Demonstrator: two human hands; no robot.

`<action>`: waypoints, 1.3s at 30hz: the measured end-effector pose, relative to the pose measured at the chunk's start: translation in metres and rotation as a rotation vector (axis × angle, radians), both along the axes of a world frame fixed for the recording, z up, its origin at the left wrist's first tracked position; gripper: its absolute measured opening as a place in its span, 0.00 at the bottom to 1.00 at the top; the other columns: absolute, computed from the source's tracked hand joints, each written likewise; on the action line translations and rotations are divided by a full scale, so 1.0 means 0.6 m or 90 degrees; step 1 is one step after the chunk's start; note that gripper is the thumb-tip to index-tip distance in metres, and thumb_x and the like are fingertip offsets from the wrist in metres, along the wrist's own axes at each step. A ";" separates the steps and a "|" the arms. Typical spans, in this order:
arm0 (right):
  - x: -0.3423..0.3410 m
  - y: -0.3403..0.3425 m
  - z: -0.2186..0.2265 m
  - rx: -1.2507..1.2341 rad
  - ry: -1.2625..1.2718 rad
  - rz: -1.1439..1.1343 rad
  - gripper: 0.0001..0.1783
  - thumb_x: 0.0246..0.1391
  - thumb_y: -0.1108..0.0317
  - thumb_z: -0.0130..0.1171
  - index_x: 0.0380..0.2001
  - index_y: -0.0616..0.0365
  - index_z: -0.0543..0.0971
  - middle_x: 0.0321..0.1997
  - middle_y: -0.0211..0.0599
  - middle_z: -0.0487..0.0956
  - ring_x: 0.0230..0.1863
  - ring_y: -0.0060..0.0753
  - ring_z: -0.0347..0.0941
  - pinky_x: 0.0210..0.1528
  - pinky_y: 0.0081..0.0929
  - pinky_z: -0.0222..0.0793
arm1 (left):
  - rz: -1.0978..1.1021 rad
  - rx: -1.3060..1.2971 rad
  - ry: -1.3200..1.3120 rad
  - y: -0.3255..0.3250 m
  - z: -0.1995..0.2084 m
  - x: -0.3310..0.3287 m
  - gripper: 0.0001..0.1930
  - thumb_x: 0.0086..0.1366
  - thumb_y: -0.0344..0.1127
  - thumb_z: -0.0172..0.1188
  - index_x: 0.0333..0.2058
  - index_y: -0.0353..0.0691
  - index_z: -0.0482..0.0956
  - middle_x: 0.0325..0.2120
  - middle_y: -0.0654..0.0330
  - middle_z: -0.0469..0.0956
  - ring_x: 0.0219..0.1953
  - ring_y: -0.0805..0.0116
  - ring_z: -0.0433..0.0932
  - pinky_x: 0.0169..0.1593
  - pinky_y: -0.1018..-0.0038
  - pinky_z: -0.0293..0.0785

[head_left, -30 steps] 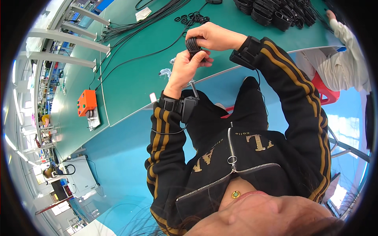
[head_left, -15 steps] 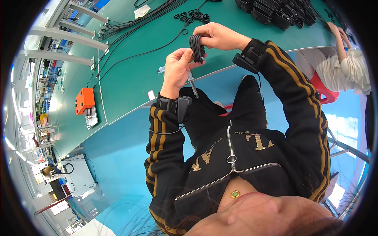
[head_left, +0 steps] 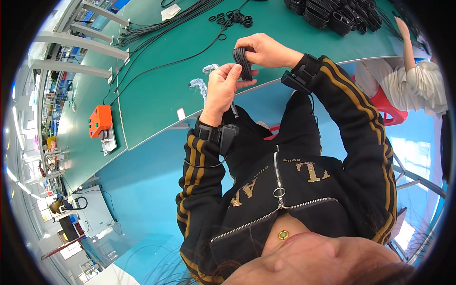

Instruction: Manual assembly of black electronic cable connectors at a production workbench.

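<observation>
Both hands are on it here: a coil of black cable point(head_left: 243, 62) sits between them, raised over the near edge of the green table point(head_left: 166, 97). Call that coil the clock's centre, twelve at the top of the view. The left hand point(head_left: 222, 91) comes in from seven o'clock and pinches the coil's lower end, thumb up along its side, fingertips showing past it at five. The right hand point(head_left: 270, 51), over at two, has its fingers curled round the upper part, so the grip is double and it's firmly on the cable.

Outward we go! Crumpled clear plastic point(head_left: 199, 86) lies at eight, just beside the left hand. Small black rings point(head_left: 232, 18) are scattered close to twelve (one sits apart, a little nearer the hands). Long black cables point(head_left: 156, 29) sweep away at ten, with a white slip point(head_left: 170, 12) beside them. Up at two there's a big heap of coiled cables point(head_left: 332, 16). Far out at eight, an orange box point(head_left: 100, 121); just past three, a co-worker in a pale top point(head_left: 425, 84), seated on a red stool point(head_left: 390, 111).
</observation>
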State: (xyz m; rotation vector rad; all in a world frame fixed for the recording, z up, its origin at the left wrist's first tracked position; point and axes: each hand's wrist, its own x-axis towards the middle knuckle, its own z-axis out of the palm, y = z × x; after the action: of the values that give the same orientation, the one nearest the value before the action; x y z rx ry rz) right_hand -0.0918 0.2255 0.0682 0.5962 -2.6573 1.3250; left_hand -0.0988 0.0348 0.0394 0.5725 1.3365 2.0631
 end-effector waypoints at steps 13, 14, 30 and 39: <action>0.012 -0.011 -0.007 -0.045 0.004 -0.051 0.09 0.51 0.70 0.53 0.33 0.62 0.78 0.24 0.42 0.77 0.22 0.36 0.72 0.27 0.28 0.69 | 0.022 0.002 0.035 0.007 0.002 0.031 0.12 0.65 0.28 0.54 0.45 0.26 0.72 0.41 0.53 0.77 0.43 0.65 0.78 0.46 0.72 0.78; 0.010 -0.012 -0.010 -0.038 0.015 -0.062 0.09 0.50 0.70 0.53 0.33 0.62 0.78 0.24 0.42 0.77 0.22 0.36 0.73 0.27 0.28 0.70 | 0.022 0.002 0.036 0.012 -0.002 0.034 0.12 0.65 0.28 0.54 0.45 0.26 0.72 0.41 0.53 0.77 0.43 0.65 0.78 0.46 0.72 0.78; 0.006 -0.022 -0.017 -0.156 -0.067 -0.071 0.09 0.52 0.68 0.54 0.31 0.65 0.76 0.23 0.41 0.77 0.21 0.28 0.75 0.24 0.24 0.72 | 0.321 -0.260 0.559 0.029 -0.017 0.055 0.16 0.58 0.25 0.58 0.43 0.32 0.64 0.26 0.54 0.78 0.27 0.64 0.81 0.32 0.74 0.75; 0.003 -0.021 -0.030 -0.148 -0.101 -0.063 0.08 0.54 0.71 0.52 0.32 0.66 0.76 0.22 0.35 0.76 0.21 0.21 0.73 0.24 0.21 0.71 | 0.333 -0.334 0.573 0.022 -0.045 0.046 0.17 0.58 0.25 0.58 0.44 0.33 0.64 0.28 0.52 0.76 0.24 0.62 0.78 0.28 0.70 0.72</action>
State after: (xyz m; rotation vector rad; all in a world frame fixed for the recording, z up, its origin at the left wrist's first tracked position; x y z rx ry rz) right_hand -0.0898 0.2131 0.0504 0.3382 -2.5570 1.6827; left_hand -0.0711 0.0483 0.0123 1.0455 2.6742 1.7076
